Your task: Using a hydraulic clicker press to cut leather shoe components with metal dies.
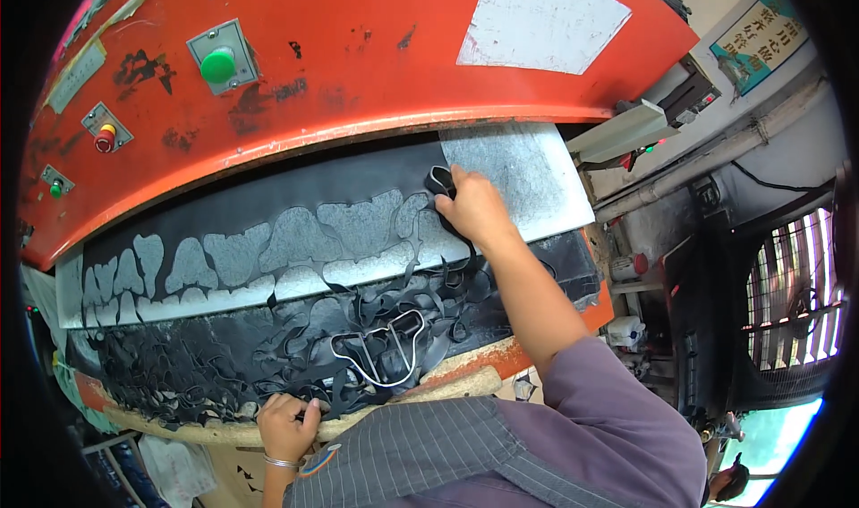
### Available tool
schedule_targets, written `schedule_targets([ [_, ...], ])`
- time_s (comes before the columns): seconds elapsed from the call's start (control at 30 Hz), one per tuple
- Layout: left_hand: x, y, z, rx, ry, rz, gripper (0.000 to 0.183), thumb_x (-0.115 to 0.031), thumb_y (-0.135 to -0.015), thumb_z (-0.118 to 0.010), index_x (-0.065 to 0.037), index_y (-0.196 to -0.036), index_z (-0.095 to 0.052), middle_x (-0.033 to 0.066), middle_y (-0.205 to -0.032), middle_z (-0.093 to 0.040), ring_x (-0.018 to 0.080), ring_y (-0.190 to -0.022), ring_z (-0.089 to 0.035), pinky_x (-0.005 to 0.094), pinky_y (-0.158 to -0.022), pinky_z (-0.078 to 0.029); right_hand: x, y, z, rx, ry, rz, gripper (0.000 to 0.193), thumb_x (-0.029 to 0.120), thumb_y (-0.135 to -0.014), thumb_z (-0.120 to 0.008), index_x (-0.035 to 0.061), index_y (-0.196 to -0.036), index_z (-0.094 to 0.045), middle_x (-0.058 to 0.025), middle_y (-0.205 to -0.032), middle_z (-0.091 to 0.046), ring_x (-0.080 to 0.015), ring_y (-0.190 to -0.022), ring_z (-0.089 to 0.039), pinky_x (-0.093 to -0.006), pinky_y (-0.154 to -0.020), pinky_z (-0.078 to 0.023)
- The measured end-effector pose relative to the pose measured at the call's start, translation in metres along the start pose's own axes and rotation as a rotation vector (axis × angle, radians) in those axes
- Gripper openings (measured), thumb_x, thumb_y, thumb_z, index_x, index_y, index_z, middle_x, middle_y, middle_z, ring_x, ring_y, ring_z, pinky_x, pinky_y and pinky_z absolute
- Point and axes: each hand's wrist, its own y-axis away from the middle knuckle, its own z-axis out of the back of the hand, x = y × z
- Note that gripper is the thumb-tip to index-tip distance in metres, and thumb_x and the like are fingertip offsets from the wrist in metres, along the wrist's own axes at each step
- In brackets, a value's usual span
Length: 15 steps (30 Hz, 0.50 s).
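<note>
Near the right end of a black leather-like sheet (295, 186), my right hand (476, 205) is closed on a dark curled strip (438, 181). The strip forms a loop at the fingertips, and its lower part is partly hidden by the hand. Rows of cut-out openings in the sheet show the pale cutting board (537, 177) beneath. At the near edge, my left hand (288, 426) curls its fingers over a beige rail (358, 418), beside black scraps (206, 365). A silver-edged cutting die (380, 349) with crossbars lies on the scraps to its right.
Over the board's far side hangs a red-orange press beam (358, 51), with a green push button (217, 66) and a red emergency-stop button (106, 138). A dark fan-like grille (795, 284) stands at the far right. A white bag (177, 468) lies below left.
</note>
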Motion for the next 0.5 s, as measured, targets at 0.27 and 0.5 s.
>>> schedule_targets([
  [0.27, 0.003, 0.002, -0.004, -0.050, -0.001, -0.008, 0.018, -0.011, -0.069, -0.073, -0.005, -0.058, -0.060, 0.0086, -0.060, -0.056, 0.0289, -0.058, -0.054, 0.0385, -0.054, -0.042, -0.028, 0.043, -0.048, -0.378, -0.064, 0.255, 0.062, 0.019, -0.075, -0.074, -0.0008, -0.130, -0.052, -0.0181, -0.097, -0.065, -0.0357, -0.093, -0.058, -0.0413, -0.084, -0.047],
  [0.5, 0.007, 0.007, 0.002, -0.015, 0.037, -0.037, 0.018, -0.012, -0.070, -0.073, -0.005, -0.059, -0.061, 0.0085, -0.059, -0.056, 0.0283, -0.058, -0.054, 0.0380, -0.054, -0.042, -0.028, 0.054, -0.066, -0.551, -0.053, 0.260, 0.056, 0.019, -0.074, -0.074, 0.0019, -0.125, -0.058, -0.0138, -0.092, -0.067, -0.0310, -0.094, -0.058, -0.0413, -0.082, -0.044],
])
